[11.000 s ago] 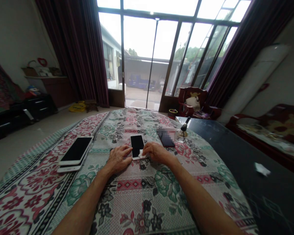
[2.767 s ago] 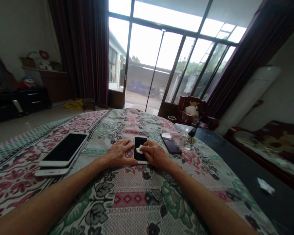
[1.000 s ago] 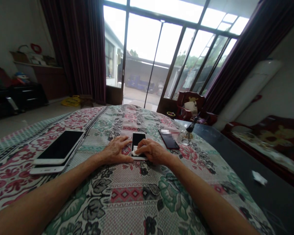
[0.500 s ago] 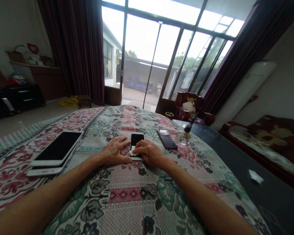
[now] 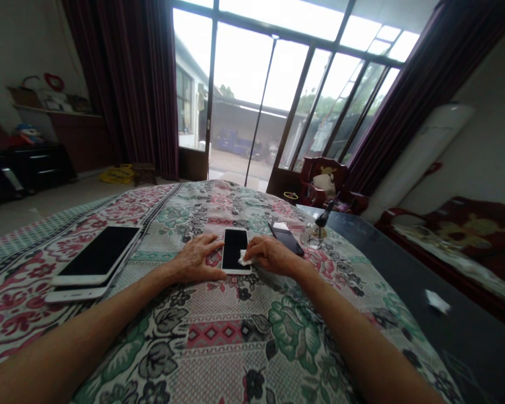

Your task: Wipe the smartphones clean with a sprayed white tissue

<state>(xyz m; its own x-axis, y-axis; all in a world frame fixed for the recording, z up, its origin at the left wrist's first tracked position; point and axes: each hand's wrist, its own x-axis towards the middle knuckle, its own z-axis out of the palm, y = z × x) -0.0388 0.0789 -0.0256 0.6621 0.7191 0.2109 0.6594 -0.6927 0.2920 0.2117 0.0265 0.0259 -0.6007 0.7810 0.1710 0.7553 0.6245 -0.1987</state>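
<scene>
A white-framed phone (image 5: 234, 250) with a dark screen lies face up on the flowered cloth (image 5: 235, 331). My left hand (image 5: 197, 259) rests flat on the cloth, fingertips touching the phone's left edge. My right hand (image 5: 271, 254) pinches a small white wipe (image 5: 244, 260) against the phone's lower right edge.
Two stacked larger white devices (image 5: 93, 264) lie to the left. A dark phone (image 5: 287, 238) and a small glass bottle (image 5: 315, 233) are to the right, by the cloth's edge. A black glossy tabletop (image 5: 408, 292) with a scrap of white paper (image 5: 437, 301) extends right.
My right hand has slid with the wipe from the middle of the screen to the phone's right edge, so more of the screen shows. My left hand has stayed at the left edge.
</scene>
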